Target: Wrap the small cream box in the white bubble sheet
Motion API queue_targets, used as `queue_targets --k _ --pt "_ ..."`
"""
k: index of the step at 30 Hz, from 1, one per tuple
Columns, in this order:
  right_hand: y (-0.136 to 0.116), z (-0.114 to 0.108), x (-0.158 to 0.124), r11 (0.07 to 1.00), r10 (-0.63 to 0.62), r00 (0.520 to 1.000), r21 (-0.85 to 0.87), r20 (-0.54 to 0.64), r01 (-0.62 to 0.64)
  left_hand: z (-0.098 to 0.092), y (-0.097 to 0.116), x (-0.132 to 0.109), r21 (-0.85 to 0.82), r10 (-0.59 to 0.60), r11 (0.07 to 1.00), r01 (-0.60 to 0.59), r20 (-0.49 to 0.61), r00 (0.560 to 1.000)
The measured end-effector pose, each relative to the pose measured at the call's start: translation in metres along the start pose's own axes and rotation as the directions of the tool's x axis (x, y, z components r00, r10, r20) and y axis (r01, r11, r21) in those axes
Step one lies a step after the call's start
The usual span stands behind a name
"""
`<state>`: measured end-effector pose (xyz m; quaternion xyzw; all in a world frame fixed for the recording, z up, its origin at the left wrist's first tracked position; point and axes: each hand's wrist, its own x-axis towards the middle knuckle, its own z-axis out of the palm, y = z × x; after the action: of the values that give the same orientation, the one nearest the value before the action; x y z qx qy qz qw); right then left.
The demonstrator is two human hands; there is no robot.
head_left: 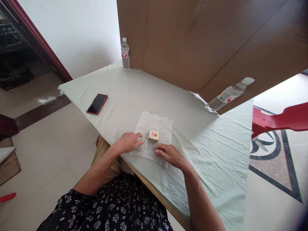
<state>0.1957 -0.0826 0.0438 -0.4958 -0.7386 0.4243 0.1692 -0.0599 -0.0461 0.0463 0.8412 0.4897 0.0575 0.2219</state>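
Head view: small box (153, 135), printed face up

Black top (113, 208) with small white flowers, tan trousers (103, 152), bare forearms (96, 173)

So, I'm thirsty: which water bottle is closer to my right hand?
The slanted bottle at the right end of the cardboard; the upright bottle stands at the far corner beyond the phone.

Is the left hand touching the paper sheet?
Touching: the head view shows the left hand with fingers flat on the paper sheet.
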Motion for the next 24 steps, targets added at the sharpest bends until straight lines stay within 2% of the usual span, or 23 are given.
queue_targets --k 2,4,5,6,8,10,12,13,15,17,19,22,24 --pt "0.003 0.004 0.002 1.0 0.006 0.979 -0.023 -0.202 -0.01 0.006 0.003 0.004 0.068 -0.015 0.998 0.016 -0.014 1.0" --pt "0.007 0.008 0.009 0.998 -0.036 0.911 -0.07 -0.411 0.008 0.011 0.008 0.006 0.121 0.002 0.993 0.007 -0.077 0.997" --pt "0.009 0.01 0.014 0.993 -0.079 0.875 -0.116 -0.478 0.026 0.014 0.01 0.008 0.141 0.021 0.99 -0.004 -0.121 0.992" --pt "0.01 0.012 0.02 0.985 -0.125 0.851 -0.168 -0.509 0.044 0.016 0.013 0.008 0.156 0.046 0.988 -0.021 -0.161 0.986" --pt "0.013 0.018 0.031 0.967 -0.184 0.859 -0.246 -0.477 0.071 0.022 0.017 0.01 0.17 0.101 0.983 -0.07 -0.186 0.977" --pt "0.018 0.021 0.038 0.958 -0.187 0.886 -0.278 -0.425 0.069 0.027 0.017 0.011 0.168 0.134 0.98 -0.11 -0.142 0.981" --pt "0.025 0.017 0.036 0.958 -0.174 0.874 -0.282 -0.454 0.045 0.03 0.016 0.011 0.171 0.139 0.978 -0.123 -0.089 0.986" --pt "0.032 0.012 0.032 0.96 -0.168 0.849 -0.279 -0.501 0.025 0.032 0.014 0.011 0.176 0.14 0.976 -0.126 -0.074 0.987" --pt "0.048 -0.003 0.017 0.965 -0.14 0.769 -0.26 -0.623 -0.034 0.033 0.012 0.011 0.179 0.147 0.975 -0.133 -0.067 0.987" --pt "0.067 -0.02 -0.001 0.966 -0.071 0.699 -0.223 -0.711 -0.129 0.033 0.011 0.01 0.17 0.148 0.976 -0.134 -0.072 0.986" --pt "0.081 -0.033 -0.018 0.948 0.011 0.66 -0.202 -0.751 -0.245 0.033 0.013 0.01 0.164 0.137 0.979 -0.122 -0.08 0.987" --pt "0.082 -0.036 -0.034 0.896 -0.006 0.57 -0.258 -0.821 -0.362 0.034 0.016 0.009 0.159 0.118 0.982 -0.102 -0.095 0.988" --pt "0.071 -0.026 -0.035 0.89 -0.075 0.5 -0.285 -0.862 -0.357 0.036 0.017 0.008 0.145 0.117 0.984 -0.1 -0.11 0.987"
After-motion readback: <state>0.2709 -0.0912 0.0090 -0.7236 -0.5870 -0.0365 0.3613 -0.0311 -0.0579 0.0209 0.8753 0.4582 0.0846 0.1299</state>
